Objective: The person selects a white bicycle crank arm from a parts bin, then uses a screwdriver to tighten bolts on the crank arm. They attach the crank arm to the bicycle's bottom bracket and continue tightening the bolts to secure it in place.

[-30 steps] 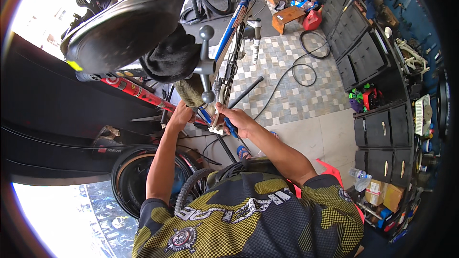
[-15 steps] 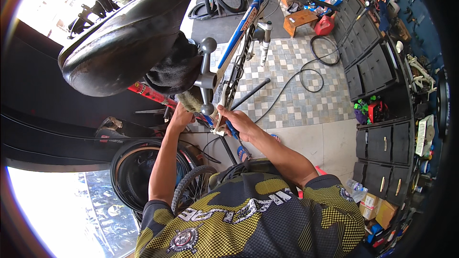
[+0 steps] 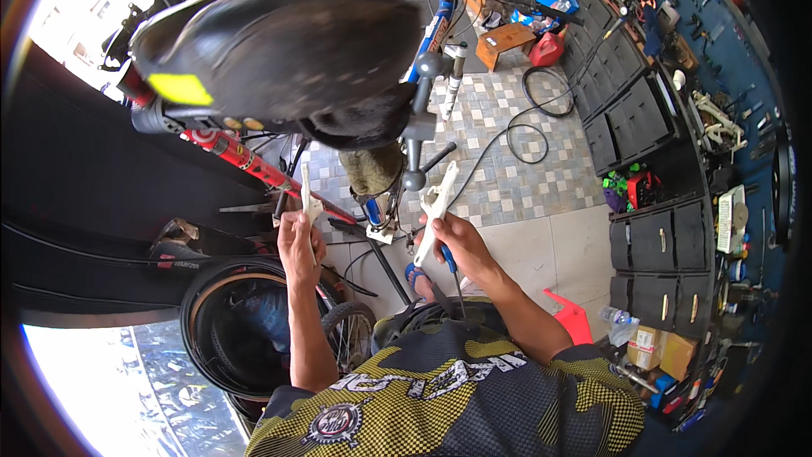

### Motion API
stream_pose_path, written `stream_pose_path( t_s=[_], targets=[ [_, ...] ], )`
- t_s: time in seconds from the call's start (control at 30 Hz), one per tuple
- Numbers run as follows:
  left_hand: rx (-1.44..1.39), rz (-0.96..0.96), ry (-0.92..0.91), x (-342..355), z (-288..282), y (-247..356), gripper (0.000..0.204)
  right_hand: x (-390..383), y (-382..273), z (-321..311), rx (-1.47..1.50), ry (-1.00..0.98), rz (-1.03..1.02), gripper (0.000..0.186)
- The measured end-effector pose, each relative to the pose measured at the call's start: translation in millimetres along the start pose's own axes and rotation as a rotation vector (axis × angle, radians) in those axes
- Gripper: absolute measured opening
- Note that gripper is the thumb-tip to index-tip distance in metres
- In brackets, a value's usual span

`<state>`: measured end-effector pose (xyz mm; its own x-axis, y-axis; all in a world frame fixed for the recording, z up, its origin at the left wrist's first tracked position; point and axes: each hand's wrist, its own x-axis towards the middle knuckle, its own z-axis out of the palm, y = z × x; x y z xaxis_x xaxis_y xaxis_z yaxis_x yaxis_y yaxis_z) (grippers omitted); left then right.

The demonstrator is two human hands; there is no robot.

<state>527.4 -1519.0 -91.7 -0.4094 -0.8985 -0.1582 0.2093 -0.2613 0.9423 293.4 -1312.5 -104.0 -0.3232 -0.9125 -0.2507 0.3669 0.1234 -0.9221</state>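
Note:
My left hand (image 3: pixel 299 241) is closed around the lower end of a slim white bike part (image 3: pixel 306 190), which looks like a crank arm and points upward. In my right hand (image 3: pixel 463 245) is a second white crank arm (image 3: pixel 441 195), held tilted, with a blue-handled tool (image 3: pixel 449 259) tucked in the same grip, its thin shaft pointing down. Both parts are apart from the bike. Between and beyond my hands hangs the blue bike frame (image 3: pixel 431 31), with a white piece (image 3: pixel 381 234) at its lower end. A black saddle (image 3: pixel 288 51) hides much of it.
A dark clamp handle with ball ends (image 3: pixel 419 125) and a fuzzy cloth (image 3: pixel 372 171) hang just ahead. A red tube (image 3: pixel 245 159) slants at the left. Tyres (image 3: pixel 190 322) stand lower left. Black drawers (image 3: pixel 630 110) line the right; a hose (image 3: pixel 507 131) lies on the tiles.
My hands have drawn apart and back from the lower frame, each now with a white crank arm clear of it. The saddle and clamp appear larger and further right in view.

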Motion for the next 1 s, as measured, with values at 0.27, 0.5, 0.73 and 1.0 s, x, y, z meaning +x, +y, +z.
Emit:
stream_pose_path(
  t_s=[0.27,0.5,0.73,1.0],
  targets=[
    [-0.220,0.082,-0.028,-100.8,50.3,14.2,0.024,-62.5,-29.1,4.4,0.157,-0.289,-0.014,0.060],
    [-0.305,0.057,-0.268,-125.9,151.5,1.6,0.035,-117.1,-49.1,-35.3,0.064,-0.189,-0.161,0.041],
    [-0.334,-0.227,-0.314,-163.7,256.6,-25.5,0.029,-187.7,-70.5,-119.8,-0.128,0.124,-0.307,0.041],
    [-0.320,-0.222,-0.447,-222.7,347.4,-52.7,0.020,-250.8,-95.3,-175.7,-0.367,0.295,-0.376,0.036]
  ],
)
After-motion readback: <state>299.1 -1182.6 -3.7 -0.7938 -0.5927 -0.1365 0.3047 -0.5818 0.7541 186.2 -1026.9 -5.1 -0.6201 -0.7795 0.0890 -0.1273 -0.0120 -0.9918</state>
